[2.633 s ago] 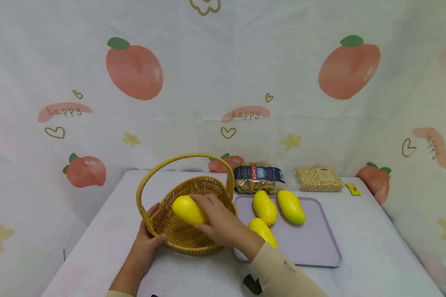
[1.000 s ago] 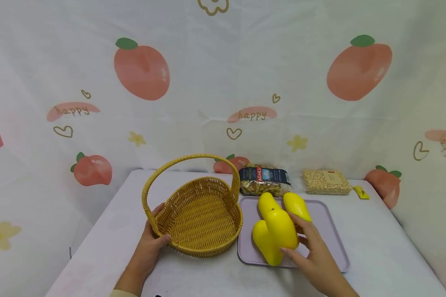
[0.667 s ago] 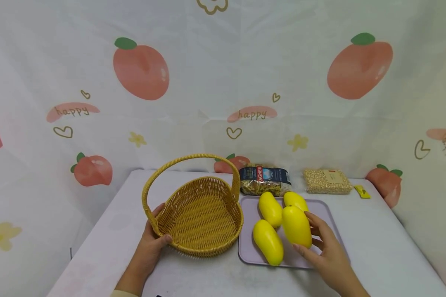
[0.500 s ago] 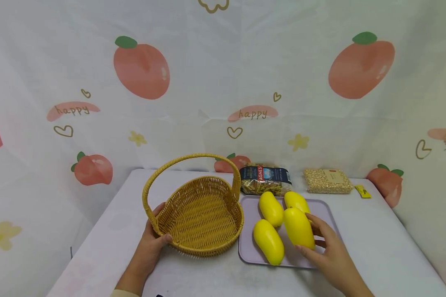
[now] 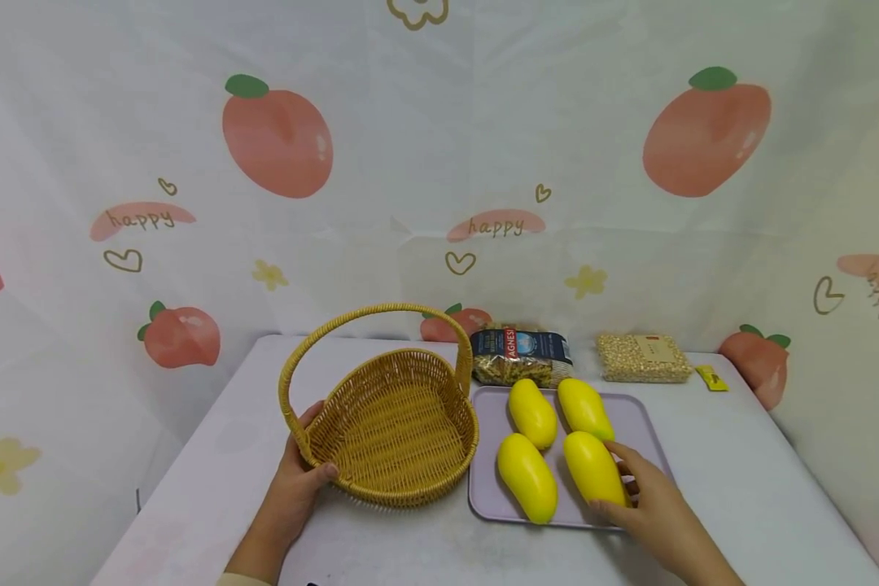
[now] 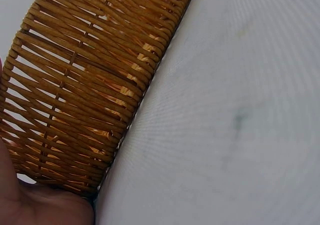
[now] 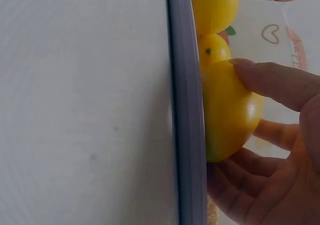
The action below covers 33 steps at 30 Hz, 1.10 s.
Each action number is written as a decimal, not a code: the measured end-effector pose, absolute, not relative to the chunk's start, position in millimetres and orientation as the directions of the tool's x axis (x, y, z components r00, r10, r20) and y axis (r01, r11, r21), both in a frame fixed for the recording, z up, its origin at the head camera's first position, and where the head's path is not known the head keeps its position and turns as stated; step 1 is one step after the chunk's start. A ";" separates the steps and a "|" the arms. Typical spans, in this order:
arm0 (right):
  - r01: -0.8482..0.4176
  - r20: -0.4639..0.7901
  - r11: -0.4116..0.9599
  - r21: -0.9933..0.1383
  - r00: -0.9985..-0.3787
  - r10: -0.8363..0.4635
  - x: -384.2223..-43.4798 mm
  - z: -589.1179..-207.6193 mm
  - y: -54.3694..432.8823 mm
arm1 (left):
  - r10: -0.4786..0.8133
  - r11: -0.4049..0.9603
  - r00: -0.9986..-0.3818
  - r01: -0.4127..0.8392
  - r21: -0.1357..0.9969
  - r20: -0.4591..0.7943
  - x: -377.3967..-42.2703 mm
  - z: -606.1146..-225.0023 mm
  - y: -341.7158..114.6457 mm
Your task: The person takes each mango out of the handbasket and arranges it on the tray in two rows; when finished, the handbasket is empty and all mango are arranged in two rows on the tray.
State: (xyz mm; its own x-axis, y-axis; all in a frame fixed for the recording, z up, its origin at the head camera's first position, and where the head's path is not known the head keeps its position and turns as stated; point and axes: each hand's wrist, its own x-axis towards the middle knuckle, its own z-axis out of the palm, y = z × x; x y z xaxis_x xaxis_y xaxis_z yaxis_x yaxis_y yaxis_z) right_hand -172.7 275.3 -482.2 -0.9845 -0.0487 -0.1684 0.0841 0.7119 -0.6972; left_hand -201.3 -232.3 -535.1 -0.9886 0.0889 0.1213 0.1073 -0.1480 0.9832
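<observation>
My left hand (image 5: 296, 484) grips the left side of a wicker basket (image 5: 395, 439), thumb over the rim and fingers behind the wall. The basket has a tall hooped handle, and its woven floor shows. In the left wrist view, the basket's slatted wall (image 6: 75, 80) meets the table, with part of the hand below it. My right hand (image 5: 652, 500) holds a yellow mango (image 5: 593, 468) at the front right of a lilac tray (image 5: 640, 456). The right wrist view shows the thumb and fingers around that mango (image 7: 230, 110), down at the tray's rim (image 7: 187, 110).
Three more mangoes lie on the tray: front left (image 5: 527, 478), back left (image 5: 532, 413) and back right (image 5: 584, 407). Behind it are a pasta bag (image 5: 520, 356), a pack of pale grains (image 5: 643, 358) and a small yellow packet (image 5: 712, 378). A printed curtain (image 5: 381, 163) backs the table.
My right hand has carried the mango from over the basket to the tray's right part, then lowered it onto the front right. The left hand stays on the basket.
</observation>
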 end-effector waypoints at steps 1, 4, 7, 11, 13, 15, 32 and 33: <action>0.089 -0.174 0.718 -0.690 -0.984 -0.045 -172.8 -482.8 275.5 | 0.090 -0.147 -0.988 0.109 0.983 0.123 -201.3 -535.3 -232.4; 0.101 -0.183 0.730 -0.676 -0.983 -0.034 -172.6 -483.8 276.0 | 0.092 -0.149 -0.987 0.114 0.982 0.128 -201.4 -535.6 -232.4; 0.102 -0.183 0.738 -0.667 -0.983 -0.029 -172.3 -484.5 276.8 | 0.090 -0.155 -0.987 0.115 0.981 0.130 -200.9 -535.5 -231.9; 0.105 -0.184 0.741 -0.663 -0.983 -0.025 -172.2 -485.2 276.9 | 0.084 -0.161 -0.989 0.109 0.981 0.123 -199.6 -534.6 -231.3; 0.108 -0.183 0.741 -0.663 -0.983 -0.020 -172.4 -485.3 276.4 | 0.081 -0.160 -0.989 0.106 0.981 0.120 -199.3 -534.3 -231.2; 0.116 -0.188 0.744 -0.658 -0.982 -0.013 -172.5 -486.0 275.9 | 0.079 -0.159 -0.990 0.105 0.982 0.119 -199.4 -534.0 -231.1; 0.159 -0.229 0.743 -0.650 -0.973 0.009 -171.5 -485.2 273.6 | 0.091 -0.175 -0.986 0.120 0.977 0.138 -201.6 -535.1 -231.2; 0.161 -0.229 0.742 -0.651 -0.973 0.011 -171.6 -485.2 273.5 | 0.090 -0.176 -0.986 0.121 0.977 0.138 -201.4 -535.2 -231.2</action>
